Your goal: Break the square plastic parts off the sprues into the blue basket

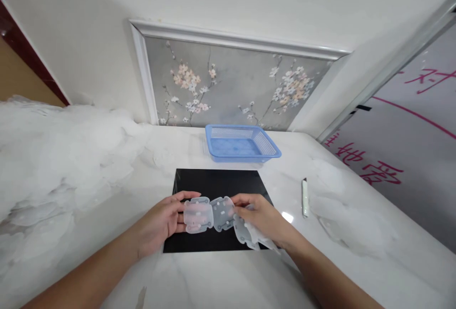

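Note:
A strip of frosted, translucent plastic pieces (pixel 223 214) with rounded, notched outlines and small raised spots stretches between my hands over a black mat (pixel 213 181). My left hand (pixel 167 219) holds the leftmost piece (pixel 198 215) by its left side, some fingers behind it and showing through faintly. With thumb and fingers, my right hand (pixel 258 216) pinches the strip near the middle piece's right edge. More joined pieces (pixel 245 235) hang below the right hand, partly hidden by it.
Behind the mat stands a blue plastic basket (pixel 242 159). A pale-handled utility knife (pixel 305 198) lies to the right. Heaps of translucent plastic pieces (pixel 71 157) cover the table's left side, with another pile (pixel 349 223) at right. A whiteboard (pixel 409 133) with red writing borders the right.

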Demonstrator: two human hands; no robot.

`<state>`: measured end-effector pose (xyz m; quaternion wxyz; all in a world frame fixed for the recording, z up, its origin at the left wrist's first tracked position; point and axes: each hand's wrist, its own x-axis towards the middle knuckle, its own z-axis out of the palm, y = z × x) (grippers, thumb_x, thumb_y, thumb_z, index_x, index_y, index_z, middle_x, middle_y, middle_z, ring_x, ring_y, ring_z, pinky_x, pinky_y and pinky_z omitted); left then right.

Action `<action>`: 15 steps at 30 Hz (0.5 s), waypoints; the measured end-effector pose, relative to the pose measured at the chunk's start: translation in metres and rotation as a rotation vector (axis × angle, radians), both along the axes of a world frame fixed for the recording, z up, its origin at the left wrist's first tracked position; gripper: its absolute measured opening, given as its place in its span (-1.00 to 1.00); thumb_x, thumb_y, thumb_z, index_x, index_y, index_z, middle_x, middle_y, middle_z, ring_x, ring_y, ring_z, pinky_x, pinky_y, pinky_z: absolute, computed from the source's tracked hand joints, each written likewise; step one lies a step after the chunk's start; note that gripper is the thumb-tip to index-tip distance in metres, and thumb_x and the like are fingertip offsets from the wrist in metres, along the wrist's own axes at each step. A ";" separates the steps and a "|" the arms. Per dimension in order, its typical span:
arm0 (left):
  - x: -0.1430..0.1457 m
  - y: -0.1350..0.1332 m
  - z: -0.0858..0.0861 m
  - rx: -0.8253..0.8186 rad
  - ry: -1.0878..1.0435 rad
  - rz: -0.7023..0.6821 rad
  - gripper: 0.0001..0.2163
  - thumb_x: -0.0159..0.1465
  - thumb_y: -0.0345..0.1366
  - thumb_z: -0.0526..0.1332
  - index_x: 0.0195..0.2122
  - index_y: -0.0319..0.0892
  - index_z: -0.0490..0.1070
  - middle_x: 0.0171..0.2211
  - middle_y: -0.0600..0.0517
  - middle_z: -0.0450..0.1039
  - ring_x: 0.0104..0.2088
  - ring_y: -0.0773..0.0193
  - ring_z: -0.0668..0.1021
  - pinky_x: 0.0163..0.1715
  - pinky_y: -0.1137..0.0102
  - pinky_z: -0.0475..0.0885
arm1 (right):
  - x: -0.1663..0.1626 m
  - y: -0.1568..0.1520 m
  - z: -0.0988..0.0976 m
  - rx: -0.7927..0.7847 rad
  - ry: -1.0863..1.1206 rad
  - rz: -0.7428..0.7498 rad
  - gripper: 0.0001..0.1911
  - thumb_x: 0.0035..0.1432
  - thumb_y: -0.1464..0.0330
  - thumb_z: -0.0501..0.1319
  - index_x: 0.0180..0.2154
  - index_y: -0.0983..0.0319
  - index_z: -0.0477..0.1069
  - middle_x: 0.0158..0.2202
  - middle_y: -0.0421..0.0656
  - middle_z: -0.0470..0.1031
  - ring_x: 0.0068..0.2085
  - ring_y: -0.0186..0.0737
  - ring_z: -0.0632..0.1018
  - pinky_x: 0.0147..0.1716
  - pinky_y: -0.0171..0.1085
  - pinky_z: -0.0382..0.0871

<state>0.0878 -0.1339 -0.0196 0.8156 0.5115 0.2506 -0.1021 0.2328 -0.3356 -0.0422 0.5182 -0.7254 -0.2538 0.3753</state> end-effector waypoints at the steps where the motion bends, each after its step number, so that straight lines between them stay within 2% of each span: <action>1: 0.000 0.001 0.001 -0.016 -0.008 -0.003 -0.63 0.28 -0.29 0.14 0.11 -0.23 0.29 -0.03 -0.19 0.52 -0.06 -0.02 0.57 0.02 0.07 0.41 | 0.000 0.000 0.001 -0.001 -0.004 -0.014 -0.79 0.02 0.31 0.23 -0.31 0.24 0.55 -0.36 -0.13 0.55 -0.39 -0.24 0.48 -0.37 -0.29 0.31; 3: -0.001 0.001 0.002 -0.047 -0.009 -0.008 -0.63 0.31 -0.21 0.11 0.10 -0.24 0.30 -0.02 -0.20 0.52 -0.05 -0.04 0.57 0.05 0.06 0.38 | 0.002 -0.001 0.003 0.005 -0.031 -0.051 -0.77 0.05 0.23 0.24 -0.32 0.25 0.53 -0.40 -0.14 0.52 -0.44 -0.26 0.45 -0.42 -0.29 0.28; 5: -0.001 0.002 0.002 -0.077 -0.003 -0.011 -0.59 0.33 -0.12 0.08 0.11 -0.26 0.31 -0.03 -0.21 0.52 -0.04 -0.06 0.57 0.07 0.05 0.36 | 0.004 -0.002 0.004 0.033 -0.109 -0.081 -0.66 0.10 0.09 0.20 -0.38 0.26 0.49 -0.49 -0.17 0.44 -0.50 -0.30 0.38 -0.49 -0.30 0.23; 8: -0.001 0.003 0.001 -0.129 -0.009 -0.013 -0.55 0.33 -0.07 0.08 0.12 -0.27 0.29 -0.03 -0.24 0.52 -0.03 -0.10 0.56 0.08 0.03 0.35 | 0.004 -0.006 0.006 0.056 -0.306 -0.046 -0.55 0.16 -0.01 0.13 -0.44 0.25 0.44 -0.58 -0.23 0.31 -0.55 -0.33 0.30 -0.54 -0.32 0.17; 9: -0.001 0.003 0.000 -0.149 -0.019 -0.013 -0.54 0.33 -0.06 0.08 0.13 -0.27 0.29 -0.03 -0.24 0.51 -0.03 -0.11 0.56 0.08 0.02 0.35 | 0.002 -0.007 0.007 0.038 -0.387 -0.001 -0.58 0.16 0.02 0.15 -0.37 0.24 0.48 -0.59 -0.25 0.29 -0.55 -0.34 0.30 -0.53 -0.33 0.18; 11: 0.000 0.003 -0.001 -0.185 -0.038 -0.019 -0.53 0.33 -0.04 0.07 0.12 -0.27 0.28 -0.03 -0.25 0.50 -0.03 -0.12 0.55 0.07 -0.01 0.34 | -0.004 -0.008 0.008 -0.024 -0.570 0.133 -0.63 0.14 0.11 0.24 -0.09 0.18 0.49 -0.57 -0.29 0.32 -0.56 -0.36 0.32 -0.51 -0.36 0.20; 13: -0.001 0.002 -0.001 -0.202 -0.051 -0.033 -0.53 0.33 -0.02 0.06 0.11 -0.26 0.29 -0.05 -0.24 0.51 -0.04 -0.11 0.56 0.07 -0.02 0.34 | -0.011 -0.008 0.007 -0.075 -0.754 0.287 -0.45 0.11 0.23 0.31 0.15 0.09 0.32 -0.56 -0.33 0.35 -0.57 -0.37 0.35 -0.50 -0.38 0.19; 15: -0.002 0.000 0.000 -0.209 -0.060 -0.050 -0.52 0.33 0.01 0.05 0.11 -0.24 0.30 -0.05 -0.22 0.50 -0.05 -0.11 0.56 0.06 -0.03 0.34 | -0.018 -0.005 0.003 -0.101 -0.889 0.383 -0.32 0.12 0.30 0.31 0.25 0.06 0.18 -0.56 -0.34 0.39 -0.57 -0.37 0.38 -0.50 -0.39 0.17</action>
